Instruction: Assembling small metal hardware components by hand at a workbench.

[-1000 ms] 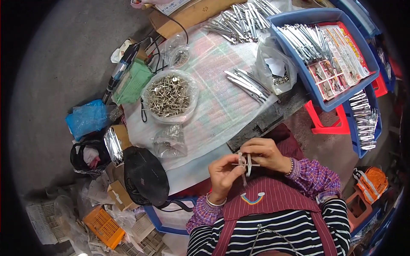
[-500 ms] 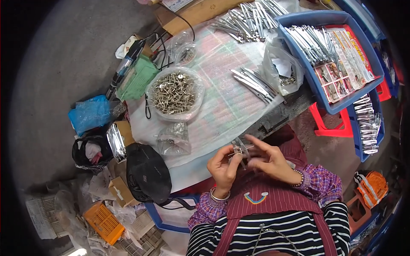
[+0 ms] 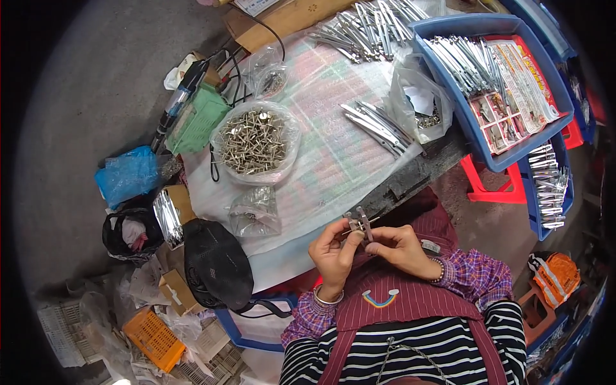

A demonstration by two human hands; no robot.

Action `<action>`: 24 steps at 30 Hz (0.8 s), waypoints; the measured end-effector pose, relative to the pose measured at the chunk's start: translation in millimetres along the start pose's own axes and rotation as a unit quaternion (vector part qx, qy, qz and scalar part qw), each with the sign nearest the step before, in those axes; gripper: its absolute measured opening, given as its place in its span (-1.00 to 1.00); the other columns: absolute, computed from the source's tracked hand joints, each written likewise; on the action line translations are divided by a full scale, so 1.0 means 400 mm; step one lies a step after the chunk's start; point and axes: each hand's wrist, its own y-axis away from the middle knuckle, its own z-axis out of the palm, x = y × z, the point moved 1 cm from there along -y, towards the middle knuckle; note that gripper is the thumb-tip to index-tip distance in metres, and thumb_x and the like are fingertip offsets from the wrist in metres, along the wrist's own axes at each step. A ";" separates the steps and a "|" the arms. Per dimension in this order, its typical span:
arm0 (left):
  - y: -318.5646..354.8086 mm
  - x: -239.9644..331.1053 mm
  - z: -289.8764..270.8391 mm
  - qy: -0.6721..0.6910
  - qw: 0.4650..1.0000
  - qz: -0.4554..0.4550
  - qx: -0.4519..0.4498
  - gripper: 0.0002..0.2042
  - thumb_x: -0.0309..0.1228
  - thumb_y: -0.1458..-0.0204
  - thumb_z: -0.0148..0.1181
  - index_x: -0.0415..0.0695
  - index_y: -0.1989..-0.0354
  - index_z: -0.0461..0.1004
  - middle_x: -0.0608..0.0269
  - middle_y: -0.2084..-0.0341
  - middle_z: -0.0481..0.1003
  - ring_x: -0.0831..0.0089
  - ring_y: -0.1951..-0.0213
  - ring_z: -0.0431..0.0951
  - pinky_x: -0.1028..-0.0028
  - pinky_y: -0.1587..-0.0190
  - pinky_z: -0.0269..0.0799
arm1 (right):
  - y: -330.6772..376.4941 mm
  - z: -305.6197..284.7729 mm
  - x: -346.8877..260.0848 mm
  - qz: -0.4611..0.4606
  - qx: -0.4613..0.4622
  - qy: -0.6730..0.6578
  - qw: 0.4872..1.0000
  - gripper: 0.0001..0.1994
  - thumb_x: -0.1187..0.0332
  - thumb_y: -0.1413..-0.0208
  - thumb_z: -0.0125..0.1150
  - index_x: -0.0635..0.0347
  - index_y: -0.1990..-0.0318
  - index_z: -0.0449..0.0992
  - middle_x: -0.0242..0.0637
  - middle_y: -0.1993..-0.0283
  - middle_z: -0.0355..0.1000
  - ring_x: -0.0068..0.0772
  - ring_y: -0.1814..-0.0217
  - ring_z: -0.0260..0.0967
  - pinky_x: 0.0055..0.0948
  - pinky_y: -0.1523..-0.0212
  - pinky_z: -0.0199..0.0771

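Close to the apron over my lap, my left hand (image 3: pixel 333 256) is closed, pinching a small grey metal fitting (image 3: pixel 360 221) with upright plates and a thin pin. My right hand (image 3: pixel 404 251) grips the same fitting from the other side, thumb and fingers pressed together; its exact make is too small to tell. Beyond them on the work table stands a plastic-lined bowl of metal pins with flat heads (image 3: pixel 253 144). A few long shiny metal strips (image 3: pixel 378 128) lie at the table's right edge, beside a clear bag of small metal parts (image 3: pixel 423 106).
More metal strips (image 3: pixel 366 32) are heaped at the far edge. A blue tray (image 3: pixel 449 29) stands to the right above a red stool (image 3: pixel 494 189). A power tool (image 3: pixel 176 102) rests by a green basket (image 3: pixel 199 122). Nearer left are a black cap (image 3: pixel 218 266) and an orange crate (image 3: pixel 154 337).
My right fingers, raised and spread half a second ago, have come down and closed on the fitting. The fitting now stands more upright, and my left hand still pinches it.
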 end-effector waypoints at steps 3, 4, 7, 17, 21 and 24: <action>0.001 -0.002 -0.006 0.003 1.000 -0.006 0.002 -0.77 -0.71 0.08 0.17 -0.43 0.20 0.44 0.14 0.37 0.51 0.49 0.33 0.53 0.55 0.24 0.48 | -0.001 0.001 -0.012 0.008 -0.015 0.009 1.000 -0.80 0.56 -0.03 0.19 0.41 0.17 0.52 -0.36 0.36 0.50 -0.67 0.32 0.38 -0.62 0.29 0.44; -0.002 0.003 -0.003 0.008 1.000 -0.006 0.001 -0.77 -0.71 0.08 0.17 -0.43 0.20 0.44 0.14 0.37 0.51 0.50 0.33 0.53 0.55 0.25 0.48 | -0.002 0.000 -0.018 0.006 -0.019 0.020 1.000 -0.81 0.56 -0.02 0.19 0.41 0.18 0.52 -0.35 0.36 0.50 -0.66 0.32 0.39 -0.62 0.29 0.44; -0.006 0.008 0.001 0.018 1.000 -0.009 0.002 -0.77 -0.71 0.08 0.16 -0.43 0.19 0.44 0.15 0.37 0.50 0.50 0.34 0.53 0.56 0.27 0.48 | -0.003 -0.001 -0.010 -0.004 -0.022 0.027 0.999 -0.81 0.55 -0.01 0.20 0.41 0.18 0.52 -0.31 0.37 0.52 -0.64 0.33 0.42 -0.62 0.31 0.46; -0.006 0.008 0.008 0.009 0.999 -0.031 -0.012 -0.77 -0.70 0.07 0.16 -0.41 0.18 0.41 0.18 0.36 0.49 0.51 0.34 0.52 0.57 0.27 0.47 | -0.004 -0.012 -0.006 0.004 -0.015 0.028 0.999 -0.81 0.56 0.00 0.21 0.41 0.19 0.53 -0.34 0.39 0.51 -0.65 0.36 0.41 -0.63 0.35 0.44; -0.006 0.007 0.010 0.023 0.999 -0.037 -0.014 -0.76 -0.69 0.07 0.18 -0.40 0.18 0.41 0.18 0.35 0.49 0.51 0.34 0.52 0.57 0.26 0.47 | -0.004 -0.009 -0.009 -0.005 -0.014 0.012 1.000 -0.81 0.56 0.00 0.21 0.40 0.19 0.53 -0.33 0.38 0.52 -0.65 0.36 0.41 -0.63 0.35 0.44; -0.005 0.014 0.015 0.041 0.998 -0.047 0.006 -0.77 -0.63 0.07 0.23 -0.37 0.20 0.44 0.21 0.38 0.50 0.56 0.36 0.49 0.61 0.27 0.42 | -0.002 -0.004 -0.015 -0.009 -0.010 -0.002 1.000 -0.81 0.56 0.00 0.22 0.40 0.20 0.53 -0.34 0.39 0.52 -0.67 0.36 0.40 -0.64 0.37 0.43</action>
